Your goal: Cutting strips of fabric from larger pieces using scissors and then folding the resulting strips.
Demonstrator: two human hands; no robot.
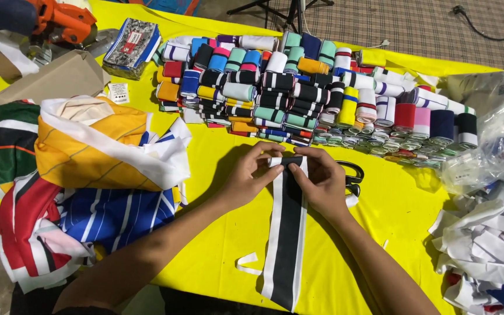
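We see both hands at the top end of a black band with white edges, lying lengthwise on the yellow cloth. Left hand pinches the band's top left corner, right hand pinches the top right, fingertips nearly meeting. Black scissors sit just beside the right hand. Rolled bands are stacked beyond; folded shirts lie left, white scraps right.

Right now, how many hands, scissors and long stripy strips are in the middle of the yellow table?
Hands: 2, the left hand and the right hand
Black-and-white strip held by both: 1
Black scissors: 1
Total: 4
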